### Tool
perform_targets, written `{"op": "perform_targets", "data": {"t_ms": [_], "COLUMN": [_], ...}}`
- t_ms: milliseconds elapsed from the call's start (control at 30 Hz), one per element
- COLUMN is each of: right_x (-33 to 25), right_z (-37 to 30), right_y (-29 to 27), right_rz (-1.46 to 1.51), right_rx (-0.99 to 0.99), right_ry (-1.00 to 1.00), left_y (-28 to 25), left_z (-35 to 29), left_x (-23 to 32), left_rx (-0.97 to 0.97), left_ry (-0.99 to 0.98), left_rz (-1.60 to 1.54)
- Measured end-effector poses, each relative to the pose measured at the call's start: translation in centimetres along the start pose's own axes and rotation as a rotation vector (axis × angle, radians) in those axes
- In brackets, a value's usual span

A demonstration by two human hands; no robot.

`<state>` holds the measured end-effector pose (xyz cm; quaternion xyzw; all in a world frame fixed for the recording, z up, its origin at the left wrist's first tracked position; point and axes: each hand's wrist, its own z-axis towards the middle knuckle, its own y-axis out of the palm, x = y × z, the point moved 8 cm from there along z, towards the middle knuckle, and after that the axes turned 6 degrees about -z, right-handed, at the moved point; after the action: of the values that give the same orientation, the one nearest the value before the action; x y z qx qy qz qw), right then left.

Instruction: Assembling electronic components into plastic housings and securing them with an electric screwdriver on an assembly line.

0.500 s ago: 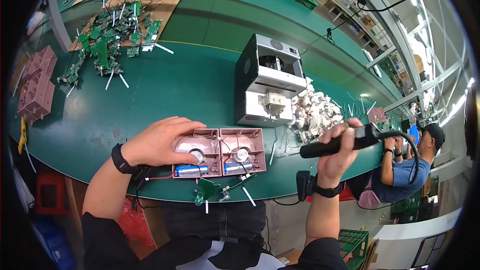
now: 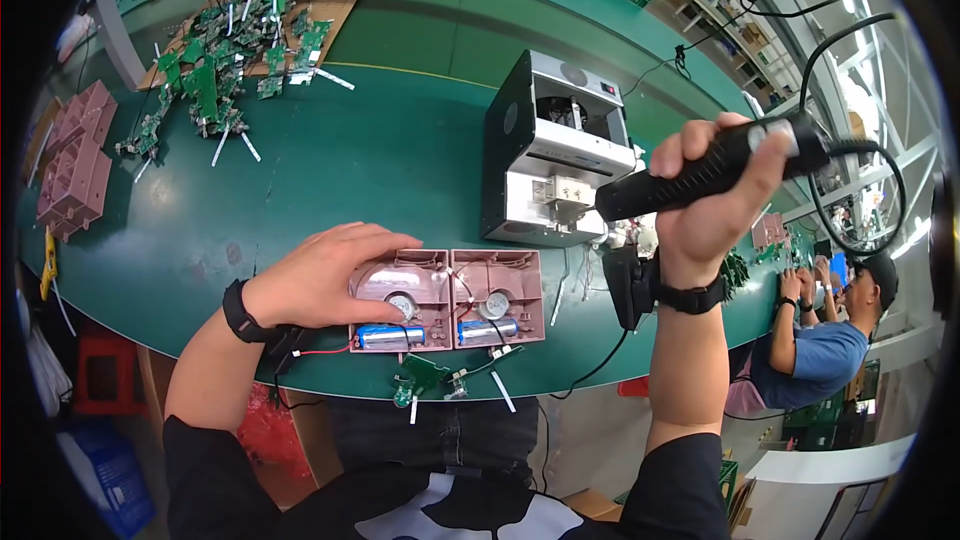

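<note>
My left hand point(image 2: 315, 275) grips the left end of a pink plastic housing point(image 2: 447, 290), thumb on the near side and fingers along the far edge. The housing has two open halves, each holding a round speaker-like part and a blue battery point(image 2: 390, 336), with wires between. Beside its near edge lies a small green circuit board point(image 2: 422, 372). Raised at the right, my right hand point(image 2: 715, 200) is wrapped round a black corded electric screwdriver point(image 2: 690, 175). Its tip points at the metal block point(image 2: 568, 192) on the front of a grey and black screw feeder point(image 2: 555, 145).
Green circuit boards point(image 2: 205, 85) are heaped on cardboard at the far left. More pink housings point(image 2: 75, 165) stand at the left edge, near a yellow tool point(image 2: 49, 258). White parts point(image 2: 640, 230) lie behind my right hand. Another person point(image 2: 825, 340) sits at the right.
My right hand has brought the screwdriver up and to the right, its tip now by the feeder's front block. My left hand stays on the housing. The view has shifted slightly.
</note>
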<state>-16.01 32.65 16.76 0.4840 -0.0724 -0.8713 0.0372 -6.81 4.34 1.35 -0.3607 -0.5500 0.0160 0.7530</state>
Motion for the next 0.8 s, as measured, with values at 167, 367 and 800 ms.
{"op": "perform_targets", "data": {"t_ms": [167, 367, 800], "right_x": [-0.5, -3.7, -0.2], "right_z": [-1.5, -7.3, -10.0], "right_y": [0.7, 1.9, 2.2], "right_rz": [0.076, 0.137, 0.010], "right_rx": [-0.114, -0.195, -0.163], "right_ry": [0.072, 0.109, 0.163], "left_y": [0.2, -0.1, 0.3], "left_z": [-0.3, 0.3, -0.1], "left_x": [-0.5, -0.5, -0.4], "left_rx": [-0.018, -0.009, -0.001], "left_ry": [-0.043, -0.019, 0.001], "left_rz": [-0.035, 0.005, -0.006]}}
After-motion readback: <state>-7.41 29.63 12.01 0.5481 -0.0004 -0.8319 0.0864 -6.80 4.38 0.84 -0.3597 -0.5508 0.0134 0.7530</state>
